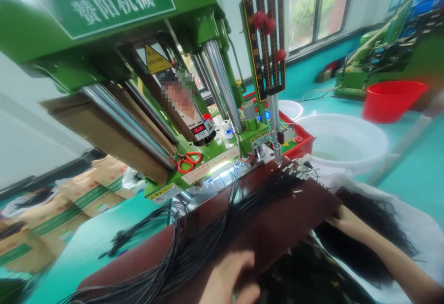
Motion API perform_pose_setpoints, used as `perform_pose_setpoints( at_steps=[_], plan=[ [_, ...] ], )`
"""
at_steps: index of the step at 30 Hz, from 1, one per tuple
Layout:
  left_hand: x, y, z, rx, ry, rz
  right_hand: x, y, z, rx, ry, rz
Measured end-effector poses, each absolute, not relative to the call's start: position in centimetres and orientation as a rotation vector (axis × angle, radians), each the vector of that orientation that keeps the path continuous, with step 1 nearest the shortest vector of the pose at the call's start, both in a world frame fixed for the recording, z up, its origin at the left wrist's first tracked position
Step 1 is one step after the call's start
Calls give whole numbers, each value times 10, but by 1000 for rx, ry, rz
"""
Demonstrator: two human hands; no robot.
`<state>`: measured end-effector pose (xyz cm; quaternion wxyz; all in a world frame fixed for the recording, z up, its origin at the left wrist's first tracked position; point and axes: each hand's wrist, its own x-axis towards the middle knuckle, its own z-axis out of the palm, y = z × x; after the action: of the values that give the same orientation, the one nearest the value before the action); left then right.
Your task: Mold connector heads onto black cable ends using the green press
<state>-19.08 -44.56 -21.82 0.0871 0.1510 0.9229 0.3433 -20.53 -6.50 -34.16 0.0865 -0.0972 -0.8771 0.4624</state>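
My left hand [233, 274] is low in the middle, at the front edge of the dark red tabletop [277, 230]. It is blurred, with a finger and the thumb apart and nothing visible between them. At the tabletop's right corner is my right hand [343, 220], its fingers mostly hidden, beside a mass of thin black cables [374, 230] on white sheeting. A long bundle of black cables [215, 220] lies along the tabletop. Their ends with small pale connectors [300, 170] gather at the far right corner.
A green press machine [222, 156] stands behind the tabletop, with orange-handled scissors [189, 161] on its base. A person [183, 105] is behind it. To the right are a red control box [305, 139], a white tub [343, 137] and a red bucket [388, 102]. Cardboard boxes [76, 202] stand at left.
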Motion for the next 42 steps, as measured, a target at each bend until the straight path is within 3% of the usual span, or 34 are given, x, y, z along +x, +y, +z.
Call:
perform_pose_setpoints(
  at_steps=[4,12,34,42],
  plan=[
    [-257,-387,-212,1089,2871,845,-200,-69,-326,-176,-2667,1393],
    [-306,-346,-244,1048,3208,296,-156,-59,-315,-287,-2661,1492],
    [-306,-352,-258,1153,3337,292,-161,-63,-347,-293,-2736,1496],
    [-311,-353,-256,1041,3241,297,-171,-72,-331,-251,-2829,1361]
  ],
)
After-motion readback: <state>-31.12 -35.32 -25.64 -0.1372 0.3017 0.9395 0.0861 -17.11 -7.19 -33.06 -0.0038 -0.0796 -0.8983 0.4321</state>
